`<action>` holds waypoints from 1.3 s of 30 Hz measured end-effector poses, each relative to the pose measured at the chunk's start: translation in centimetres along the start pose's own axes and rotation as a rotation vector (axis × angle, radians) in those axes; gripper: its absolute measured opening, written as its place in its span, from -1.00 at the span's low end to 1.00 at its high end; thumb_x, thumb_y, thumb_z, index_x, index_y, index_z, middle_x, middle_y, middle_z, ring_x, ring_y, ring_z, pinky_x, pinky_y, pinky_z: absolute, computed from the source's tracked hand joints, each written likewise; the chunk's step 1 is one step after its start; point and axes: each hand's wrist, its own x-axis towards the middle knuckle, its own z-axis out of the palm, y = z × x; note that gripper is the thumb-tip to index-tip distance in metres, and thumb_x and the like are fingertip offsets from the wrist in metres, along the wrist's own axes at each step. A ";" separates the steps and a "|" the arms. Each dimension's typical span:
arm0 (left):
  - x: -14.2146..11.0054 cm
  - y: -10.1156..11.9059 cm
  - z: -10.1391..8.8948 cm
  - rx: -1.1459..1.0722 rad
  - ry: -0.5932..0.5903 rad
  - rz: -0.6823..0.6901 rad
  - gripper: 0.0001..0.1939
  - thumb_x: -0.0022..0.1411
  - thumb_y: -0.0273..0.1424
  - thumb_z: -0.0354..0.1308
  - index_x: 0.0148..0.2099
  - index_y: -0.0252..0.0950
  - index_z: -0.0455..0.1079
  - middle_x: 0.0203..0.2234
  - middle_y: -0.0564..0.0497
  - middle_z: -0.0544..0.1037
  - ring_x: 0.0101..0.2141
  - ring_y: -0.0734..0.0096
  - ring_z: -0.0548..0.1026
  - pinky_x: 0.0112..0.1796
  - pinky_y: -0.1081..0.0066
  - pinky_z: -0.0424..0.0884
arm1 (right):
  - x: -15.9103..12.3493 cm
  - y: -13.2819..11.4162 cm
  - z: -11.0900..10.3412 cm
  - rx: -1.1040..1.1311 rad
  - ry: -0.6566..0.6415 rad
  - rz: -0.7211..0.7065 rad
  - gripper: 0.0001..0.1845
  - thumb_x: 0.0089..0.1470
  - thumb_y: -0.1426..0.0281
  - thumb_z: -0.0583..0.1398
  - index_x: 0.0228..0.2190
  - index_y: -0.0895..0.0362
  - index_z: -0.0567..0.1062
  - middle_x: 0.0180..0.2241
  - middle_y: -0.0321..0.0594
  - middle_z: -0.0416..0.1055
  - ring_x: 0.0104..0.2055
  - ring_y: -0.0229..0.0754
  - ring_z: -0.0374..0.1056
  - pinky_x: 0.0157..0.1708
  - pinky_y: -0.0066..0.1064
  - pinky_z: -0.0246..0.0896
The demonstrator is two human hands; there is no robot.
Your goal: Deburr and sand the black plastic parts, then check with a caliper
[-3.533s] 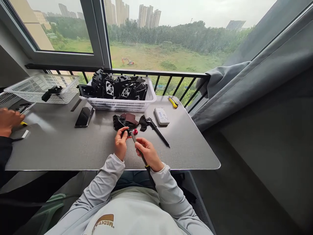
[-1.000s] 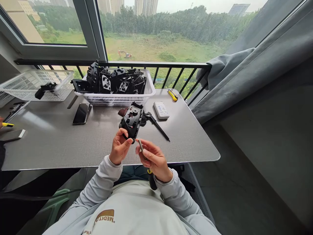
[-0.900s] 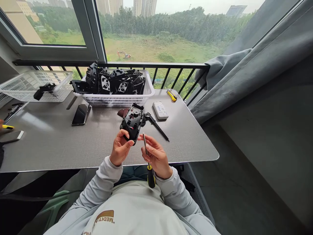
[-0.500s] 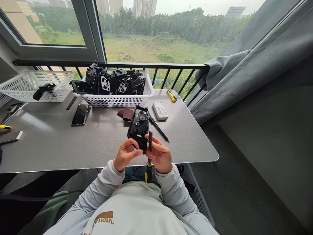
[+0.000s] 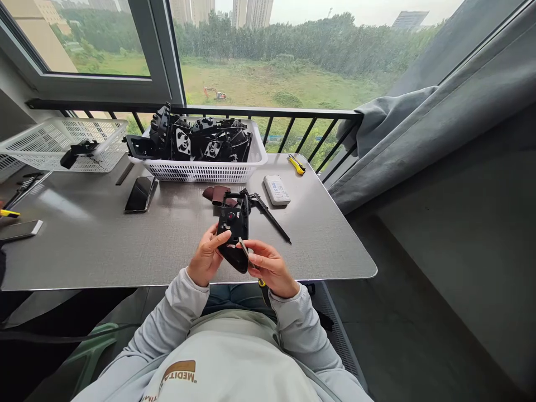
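The fingers of the left hand (image 5: 204, 259) were clamped on a black plastic part (image 5: 239, 222), thumb laid across its face and the others curled behind its left edge, probably to stop it turning while its right side stayed free to reach. The thumb and fingers of the right hand (image 5: 273, 268) were pinched together on a flat-bladed tool (image 5: 245, 249), close to the blade's tip rather than back at the handle, a grip that seemed chosen for short, fine control. The tip lay at the part's lower right; whether it touched could not be told. The part was held up above the table (image 5: 125, 251), between the hands and near the front edge, likely so that both forearms could stay low and close to the body. The calipers (image 5: 271, 219) and the white box (image 5: 277, 190) lay beyond, perhaps placed there to leave the hands room.
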 end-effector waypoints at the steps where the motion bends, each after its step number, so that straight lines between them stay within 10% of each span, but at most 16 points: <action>1: 0.0 -0.1 0.0 -0.013 0.029 0.027 -0.56 -0.11 -0.37 0.44 -0.14 -0.33 0.44 -0.39 0.05 0.57 -0.48 0.52 0.50 -0.43 0.52 0.39 | 0.1 0.0 0.0 -0.031 0.027 -0.019 -0.64 -0.16 0.27 0.39 -0.24 0.06 0.60 -0.37 -0.26 0.48 -0.66 -0.46 0.02 -0.69 -0.51 -0.19; 8: 0.0 -0.5 -0.1 0.008 0.179 0.241 -0.57 -0.07 -0.34 0.45 -0.14 -0.27 0.43 -0.25 0.02 0.59 -0.25 0.35 0.57 -0.21 0.39 0.44 | 0.6 -0.2 -0.6 -0.291 0.288 -0.222 -0.64 -0.03 0.18 0.31 -0.20 0.06 0.46 -0.30 -0.30 0.35 -0.68 -0.51 -0.04 -0.72 -0.52 -0.18; 20: -0.1 -1.6 0.2 0.087 0.300 0.465 -0.52 -0.10 -0.13 0.45 -0.23 -0.22 0.35 -0.33 0.11 0.56 -0.32 0.48 0.54 -0.23 0.45 0.44 | -0.3 0.9 2.3 -0.844 0.226 -0.369 -0.79 0.16 0.35 0.13 -0.15 0.07 0.46 -0.36 -0.23 0.40 -0.39 -0.22 0.27 -0.29 -0.32 0.23; 39: -0.3 -1.4 0.1 0.070 0.203 0.342 -0.48 -0.18 -0.36 0.50 -0.17 -0.24 0.35 -0.25 0.04 0.60 -0.18 0.32 0.57 -0.05 0.28 0.42 | 0.0 0.7 0.9 -0.468 0.298 -0.260 -0.66 0.06 0.13 0.24 -0.19 0.08 0.42 -0.37 -0.30 0.34 -0.66 -0.45 -0.02 -0.70 -0.48 -0.20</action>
